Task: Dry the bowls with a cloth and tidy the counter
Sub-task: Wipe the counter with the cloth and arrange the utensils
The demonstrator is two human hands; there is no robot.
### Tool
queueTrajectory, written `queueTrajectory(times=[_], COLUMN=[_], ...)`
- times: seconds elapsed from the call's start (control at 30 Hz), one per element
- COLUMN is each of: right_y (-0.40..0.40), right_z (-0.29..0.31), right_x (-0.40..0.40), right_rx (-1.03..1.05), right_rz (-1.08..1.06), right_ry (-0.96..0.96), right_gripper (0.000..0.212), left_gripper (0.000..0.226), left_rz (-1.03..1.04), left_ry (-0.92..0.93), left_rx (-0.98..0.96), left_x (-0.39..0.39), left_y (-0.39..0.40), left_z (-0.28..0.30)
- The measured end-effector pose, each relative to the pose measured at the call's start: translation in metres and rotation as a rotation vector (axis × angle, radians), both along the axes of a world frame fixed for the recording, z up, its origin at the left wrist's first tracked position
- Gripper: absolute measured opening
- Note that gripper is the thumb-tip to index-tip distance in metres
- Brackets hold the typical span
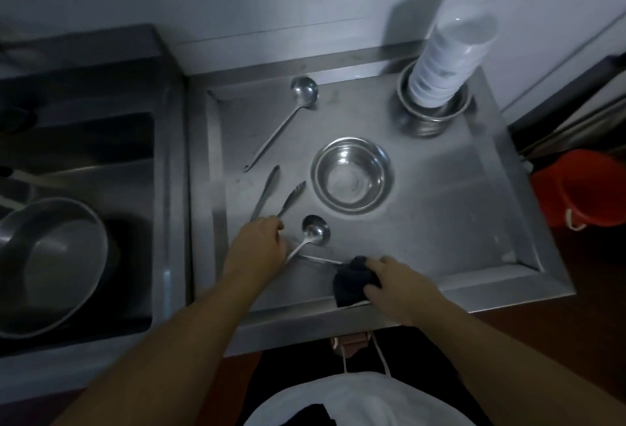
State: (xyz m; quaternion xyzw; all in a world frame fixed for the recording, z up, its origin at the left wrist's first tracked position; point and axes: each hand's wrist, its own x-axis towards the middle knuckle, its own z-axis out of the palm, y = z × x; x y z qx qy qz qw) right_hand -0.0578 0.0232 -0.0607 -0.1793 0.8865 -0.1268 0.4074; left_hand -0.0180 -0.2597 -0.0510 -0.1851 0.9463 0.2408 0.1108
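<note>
A steel bowl stands upright in the middle of the steel counter. At the back right a tall stack of white bowls rests upside down on a few nested steel bowls. My right hand grips a dark cloth near the counter's front edge. My left hand is closed around the base of metal tongs, whose arms point away from me. A small ladle lies just right of that hand, its handle running under it.
A long ladle lies at the back left of the counter. A sink on the left holds a large grey pan. A red bucket stands on the floor at the right. The counter has a raised rim.
</note>
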Motion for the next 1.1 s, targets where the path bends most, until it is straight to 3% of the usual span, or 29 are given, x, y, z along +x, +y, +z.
queueTrajectory(times=[0.13, 0.2, 0.3, 0.53, 0.67, 0.9, 1.1], right_y=[0.064, 0.091, 0.115, 0.115, 0.104, 0.046, 0.027], right_z=[-0.012, -0.024, -0.048, -0.077, -0.094, -0.122, -0.127], right_x=[-0.033, -0.045, -0.050, -0.018, -0.058, -0.128, -0.098], right_rx=[0.129, 0.238, 0.276, 0.079, -0.010, -0.169, -0.275], right_rz=[-0.134, -0.110, -0.080, 0.035, 0.104, 0.168, 0.415], right_ry=[0.213, 0.291, 0.132, 0.267, 0.385, 0.357, 0.337], right_gripper=[0.044, 0.049, 0.066, 0.073, 0.066, 0.069, 0.069], left_gripper=[0.019, 0.016, 0.011, 0.007, 0.013, 0.009, 0.012], left_rz=[-0.049, -0.069, -0.066, 0.011, 0.111, 0.223, 0.195], left_ry=[0.028, 0.011, -0.026, -0.100, -0.083, -0.060, -0.052], left_rx=[0.001, 0.011, 0.003, -0.035, -0.004, 0.046, 0.032], left_x=[-0.021, -0.025, -0.025, -0.021, -0.015, -0.001, 0.009], left_y=[0.036, 0.054, 0.077, 0.113, 0.124, 0.144, 0.145], left_z=[0.001, -0.003, -0.008, -0.015, -0.017, -0.023, -0.026])
